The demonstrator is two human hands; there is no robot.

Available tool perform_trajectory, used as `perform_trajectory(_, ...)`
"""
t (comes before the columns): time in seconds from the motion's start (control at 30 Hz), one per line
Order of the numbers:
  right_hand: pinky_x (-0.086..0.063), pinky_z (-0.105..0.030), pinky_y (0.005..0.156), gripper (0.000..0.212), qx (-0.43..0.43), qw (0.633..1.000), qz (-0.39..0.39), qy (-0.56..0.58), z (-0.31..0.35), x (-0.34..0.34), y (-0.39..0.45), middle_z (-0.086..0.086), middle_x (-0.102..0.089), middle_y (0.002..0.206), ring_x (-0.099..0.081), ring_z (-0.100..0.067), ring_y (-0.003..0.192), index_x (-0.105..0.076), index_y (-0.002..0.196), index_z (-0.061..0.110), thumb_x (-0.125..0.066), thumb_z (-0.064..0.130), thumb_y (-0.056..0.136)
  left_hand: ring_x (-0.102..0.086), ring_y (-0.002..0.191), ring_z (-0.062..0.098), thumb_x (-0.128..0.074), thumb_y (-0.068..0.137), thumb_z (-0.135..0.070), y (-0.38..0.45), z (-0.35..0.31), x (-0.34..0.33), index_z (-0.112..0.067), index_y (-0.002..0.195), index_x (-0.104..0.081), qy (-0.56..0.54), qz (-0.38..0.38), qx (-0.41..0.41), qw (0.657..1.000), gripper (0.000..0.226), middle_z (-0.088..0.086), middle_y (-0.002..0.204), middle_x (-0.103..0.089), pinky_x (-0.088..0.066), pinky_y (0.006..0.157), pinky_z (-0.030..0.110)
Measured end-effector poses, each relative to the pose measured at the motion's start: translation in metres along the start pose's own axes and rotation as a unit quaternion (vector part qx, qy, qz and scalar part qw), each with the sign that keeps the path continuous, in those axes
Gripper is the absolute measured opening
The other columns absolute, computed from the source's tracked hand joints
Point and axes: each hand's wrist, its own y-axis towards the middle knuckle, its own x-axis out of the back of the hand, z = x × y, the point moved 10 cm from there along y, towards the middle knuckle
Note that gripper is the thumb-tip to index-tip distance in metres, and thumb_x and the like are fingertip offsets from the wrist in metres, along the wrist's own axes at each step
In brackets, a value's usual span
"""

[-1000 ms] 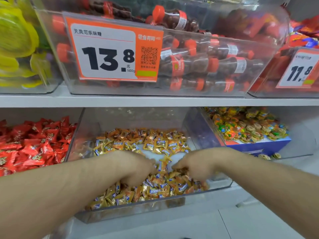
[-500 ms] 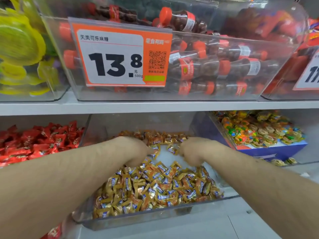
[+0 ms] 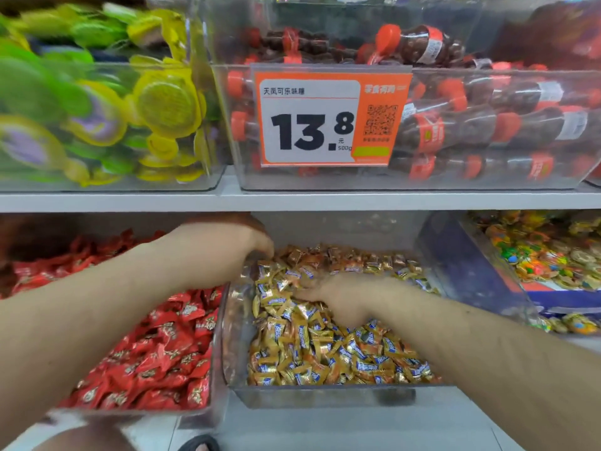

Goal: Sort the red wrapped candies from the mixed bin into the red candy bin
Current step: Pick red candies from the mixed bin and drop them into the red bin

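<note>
Beneath the white shelf point(image 3: 292, 201), two bare hands reach into the lower row of three clear bins. Left hand point(image 3: 221, 252): raised at the back left corner of the mixed bin point(image 3: 325, 397), its fingers curled downward toward the gold wrapped candies point(image 3: 325, 349); the fingertips are hidden behind the knuckles, so whether they pinch anything cannot be told. Right hand point(image 3: 341, 297): lying knuckles-up on the middle of the gold heap, fingers bent and pointing left into the wrappers; whether it holds one cannot be told either.

No red wrapped candy can be made out among the gold ones around either set of fingers. Red wrapped candies point(image 3: 156, 359), too many to count, fill the red candy bin point(image 3: 208, 415), which stands touching the mixed bin, to the left of both hands and below the left forearm. They lie jumbled, their long axes in no common direction.

Right of the right hand's fingers stands the third bin, holding multicoloured candies point(image 3: 546, 255). Above the shelf, beyond the fingers, stand a bin of yellow and green packets point(image 3: 107, 102) and a bin of cola-bottle sweets point(image 3: 487, 125) with one orange price tag point(image 3: 328, 115) reading 13.8.
</note>
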Motion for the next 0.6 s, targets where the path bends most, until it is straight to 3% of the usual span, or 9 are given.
perform_trajectory(0.07,-0.044,-0.044,0.105,0.079,-0.033,0.999,0.030,-0.012,-0.015,-0.001,-0.014,0.001,-0.037,0.155,-0.044,-0.029,0.135,-0.033,0.151,0.034,-0.047,-0.006,0.085,-0.054,0.120,0.011,-0.051,0.088,-0.011,-0.006,0.008,-0.006,-0.048,0.124,-0.059,-0.010,-0.025,-0.004,1.000,0.052,-0.019,0.133,-0.057,-0.047,0.096,0.032)
perform_trajectory(0.1,-0.052,-0.038,0.091,0.063,-0.061,0.997,0.037,-0.031,-0.026,0.003,-0.021,-0.002,-0.058,0.133,-0.059,-0.027,0.113,-0.050,0.141,0.025,-0.049,-0.004,0.085,-0.053,0.122,0.012,-0.050,0.086,-0.007,-0.007,0.010,-0.009,-0.047,0.125,-0.060,-0.018,-0.032,-0.001,0.999,0.057,-0.017,0.135,-0.057,-0.046,0.098,0.033)
perform_trajectory(0.17,-0.051,-0.032,0.071,0.030,-0.123,0.990,-0.001,-0.070,-0.045,0.026,-0.033,0.000,-0.061,0.087,-0.058,-0.021,0.074,-0.064,0.109,0.013,-0.050,-0.001,0.086,-0.054,0.122,0.013,-0.049,0.084,-0.002,-0.007,0.015,-0.010,-0.043,0.125,-0.062,-0.043,-0.052,0.010,0.998,0.059,-0.015,0.133,-0.060,-0.046,0.098,0.033)
perform_trajectory(0.2,-0.052,-0.031,0.071,0.027,-0.132,0.988,-0.048,-0.072,-0.044,0.039,-0.034,0.000,-0.061,0.084,-0.058,-0.021,0.072,-0.065,0.107,0.013,-0.051,0.001,0.087,-0.056,0.120,0.014,-0.050,0.083,-0.002,-0.007,0.016,-0.010,-0.042,0.123,-0.064,-0.051,-0.063,0.013,0.997,0.059,-0.014,0.130,-0.062,-0.046,0.097,0.033)
perform_trajectory(0.27,-0.051,-0.029,0.075,0.054,-0.100,0.989,-0.107,-0.005,-0.021,0.055,-0.023,-0.004,-0.066,0.116,-0.062,-0.022,0.090,-0.056,0.135,0.026,-0.051,-0.002,0.089,-0.058,0.118,0.015,-0.051,0.082,-0.001,-0.007,0.022,-0.013,-0.039,0.119,-0.068,-0.070,-0.086,0.020,0.994,0.056,-0.012,0.127,-0.065,-0.046,0.097,0.033)
perform_trajectory(0.33,-0.051,-0.027,0.073,0.083,-0.026,0.992,-0.105,0.071,0.016,0.053,0.000,-0.005,-0.049,0.146,-0.061,-0.021,0.099,-0.029,0.153,0.038,-0.049,-0.007,0.086,-0.058,0.121,0.014,-0.053,0.080,0.001,-0.009,0.025,-0.014,-0.035,0.112,-0.072,-0.095,-0.111,0.014,0.989,0.052,-0.012,0.126,-0.065,-0.044,0.100,0.031)
perform_trajectory(0.4,-0.049,-0.036,0.098,0.091,0.033,0.994,-0.081,0.062,0.049,0.045,0.017,-0.001,-0.023,0.162,-0.049,-0.027,0.129,-0.018,0.154,0.043,-0.046,-0.007,0.084,-0.056,0.123,0.012,-0.057,0.079,0.004,-0.011,0.021,-0.020,-0.026,0.107,-0.076,-0.093,-0.100,-0.014,0.991,0.046,-0.011,0.129,-0.063,-0.039,0.103,0.022)
perform_trajectory(0.47,-0.042,-0.038,0.107,0.087,0.039,0.996,-0.069,0.048,0.047,0.037,0.019,0.004,-0.013,0.164,-0.038,-0.027,0.139,-0.021,0.153,0.044,-0.044,-0.007,0.086,-0.060,0.117,0.016,-0.062,0.077,0.007,-0.012,0.015,-0.024,-0.019,0.099,-0.078,-0.082,-0.101,-0.048,0.990,0.037,-0.006,0.126,-0.065,-0.037,0.093,0.017)
perform_trajectory(0.6,-0.050,-0.030,0.087,0.074,-0.069,0.997,-0.019,0.004,-0.015,0.026,-0.012,-0.002,-0.045,0.151,-0.056,-0.026,0.117,-0.036,0.148,0.042,-0.045,-0.003,0.090,-0.061,0.114,0.015,-0.065,0.077,0.004,-0.013,0.016,-0.028,-0.024,0.098,-0.077,-0.074,-0.125,-0.049,0.988,0.037,-0.010,0.129,-0.062,-0.041,0.091,0.021)
